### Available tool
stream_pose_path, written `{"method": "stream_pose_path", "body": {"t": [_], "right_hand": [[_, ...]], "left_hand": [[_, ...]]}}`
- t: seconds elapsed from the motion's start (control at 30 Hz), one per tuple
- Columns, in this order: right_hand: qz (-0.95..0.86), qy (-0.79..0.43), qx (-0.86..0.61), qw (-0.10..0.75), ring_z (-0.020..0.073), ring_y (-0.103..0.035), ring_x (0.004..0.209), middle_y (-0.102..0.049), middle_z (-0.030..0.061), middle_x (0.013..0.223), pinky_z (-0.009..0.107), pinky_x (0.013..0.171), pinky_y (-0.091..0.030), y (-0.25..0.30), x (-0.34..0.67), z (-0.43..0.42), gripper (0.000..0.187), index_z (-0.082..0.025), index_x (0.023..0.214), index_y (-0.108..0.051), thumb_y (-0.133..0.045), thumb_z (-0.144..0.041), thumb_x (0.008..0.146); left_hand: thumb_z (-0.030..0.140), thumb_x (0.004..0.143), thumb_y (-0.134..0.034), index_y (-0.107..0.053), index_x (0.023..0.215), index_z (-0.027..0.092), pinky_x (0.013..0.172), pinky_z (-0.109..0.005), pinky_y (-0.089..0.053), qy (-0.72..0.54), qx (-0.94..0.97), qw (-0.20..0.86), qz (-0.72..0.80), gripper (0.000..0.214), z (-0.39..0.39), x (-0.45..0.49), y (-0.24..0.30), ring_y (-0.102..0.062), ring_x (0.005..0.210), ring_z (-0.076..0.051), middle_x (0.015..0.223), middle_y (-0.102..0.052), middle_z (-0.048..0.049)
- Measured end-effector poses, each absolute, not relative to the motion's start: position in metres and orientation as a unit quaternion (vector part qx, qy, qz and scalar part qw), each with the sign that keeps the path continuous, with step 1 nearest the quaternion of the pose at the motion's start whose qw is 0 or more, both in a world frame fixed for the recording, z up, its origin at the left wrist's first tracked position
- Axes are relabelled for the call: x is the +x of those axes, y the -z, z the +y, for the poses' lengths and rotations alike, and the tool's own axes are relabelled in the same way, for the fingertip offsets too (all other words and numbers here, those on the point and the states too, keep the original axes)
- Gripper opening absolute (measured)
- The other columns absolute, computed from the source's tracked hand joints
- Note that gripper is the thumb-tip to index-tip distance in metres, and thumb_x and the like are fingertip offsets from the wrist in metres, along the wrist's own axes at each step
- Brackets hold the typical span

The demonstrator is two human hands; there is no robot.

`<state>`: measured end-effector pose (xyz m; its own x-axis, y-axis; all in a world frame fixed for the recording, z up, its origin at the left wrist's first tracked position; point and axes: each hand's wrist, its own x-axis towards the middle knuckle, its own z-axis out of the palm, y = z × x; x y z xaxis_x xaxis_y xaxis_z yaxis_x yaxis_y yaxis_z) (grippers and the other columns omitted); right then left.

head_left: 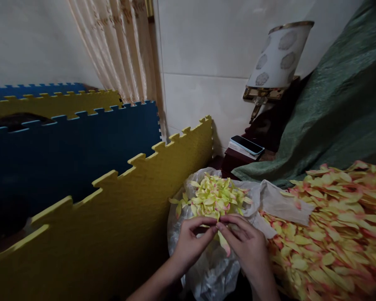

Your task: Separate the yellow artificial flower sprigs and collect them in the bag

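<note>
My left hand and my right hand meet fingertip to fingertip just below a heap of yellow-green fabric petals. Both hands pinch a single yellow petal with a pink tip, which hangs down between them. The heap lies in an open clear plastic bag right in front of me. A much larger pile of yellow and pink petals spreads out to the right of my right hand.
Yellow and blue foam puzzle mats stand on edge at the left. A phone lies on a dark stand by the wall, below a lamp. Green cloth drapes at the right; a curtain hangs behind.
</note>
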<state>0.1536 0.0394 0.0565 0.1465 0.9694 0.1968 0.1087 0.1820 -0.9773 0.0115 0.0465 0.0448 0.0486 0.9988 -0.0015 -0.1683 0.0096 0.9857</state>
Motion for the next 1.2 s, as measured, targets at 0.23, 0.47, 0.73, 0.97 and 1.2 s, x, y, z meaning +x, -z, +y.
{"method": "stream_pose_path", "body": {"t": [0.23, 0.47, 0.73, 0.97, 1.2], "right_hand": [[-0.492, -0.457, -0.493, 0.553, 0.0221, -0.07, 0.08, -0.073, 0.0074, 0.085, 0.027, 0.063, -0.059, -0.054, 0.153, 0.041, 0.017, -0.021, 0.081, -0.078, -0.08, -0.032, 0.068], [-0.413, -0.531, -0.503, 0.542, 0.0166, -0.065, 0.066, -0.07, 0.0044, 0.075, 0.019, 0.048, -0.051, -0.051, 0.154, 0.041, 0.025, -0.018, 0.076, -0.076, -0.086, -0.034, 0.06], [-0.435, -0.502, -0.526, 0.531, 0.0205, -0.068, 0.07, -0.072, 0.0079, 0.078, 0.024, 0.052, -0.055, -0.047, 0.157, 0.038, 0.028, -0.017, 0.081, -0.074, -0.081, -0.039, 0.065], [-0.61, -0.128, -0.57, 0.535, 0.0181, -0.064, 0.075, -0.067, 0.0053, 0.081, 0.029, 0.067, -0.053, -0.049, 0.133, 0.021, 0.012, -0.02, 0.083, -0.064, -0.054, -0.024, 0.089], [-0.66, -0.073, -0.523, 0.534, 0.0164, -0.062, 0.084, -0.063, 0.0041, 0.086, 0.028, 0.077, -0.05, -0.047, 0.131, 0.016, 0.013, -0.021, 0.093, -0.058, -0.048, -0.013, 0.091]], "left_hand": [[0.036, 0.068, -0.08, -0.079, 0.078, 0.017, 0.071, -0.032, -0.056, -0.528, 0.461, 0.57, 0.429, 0.021, 0.048, 0.006, -0.045, -0.071, 0.074, -0.023, 0.081, -0.078, -0.0111], [0.04, 0.07, -0.078, -0.078, 0.082, 0.015, 0.072, -0.032, -0.056, -0.515, 0.499, 0.559, 0.416, 0.028, 0.047, 0.004, -0.038, -0.071, 0.075, -0.022, 0.081, -0.077, -0.0111], [0.032, 0.071, -0.078, -0.079, 0.082, 0.016, 0.072, -0.031, -0.056, -0.513, 0.509, 0.557, 0.41, 0.02, 0.048, 0.003, -0.038, -0.071, 0.074, -0.022, 0.082, -0.078, -0.0115], [0.032, 0.067, -0.082, -0.08, 0.083, 0.019, 0.075, -0.03, -0.055, -0.528, 0.45, 0.605, 0.391, 0.021, 0.047, 0.008, -0.033, -0.07, 0.081, -0.021, 0.086, -0.078, -0.0095], [0.031, 0.06, -0.087, -0.081, 0.073, 0.016, 0.067, -0.021, -0.05, -0.475, 0.426, 0.681, 0.359, 0.021, 0.052, 0.01, -0.05, -0.064, 0.065, -0.013, 0.068, -0.075, -0.0042]]}}
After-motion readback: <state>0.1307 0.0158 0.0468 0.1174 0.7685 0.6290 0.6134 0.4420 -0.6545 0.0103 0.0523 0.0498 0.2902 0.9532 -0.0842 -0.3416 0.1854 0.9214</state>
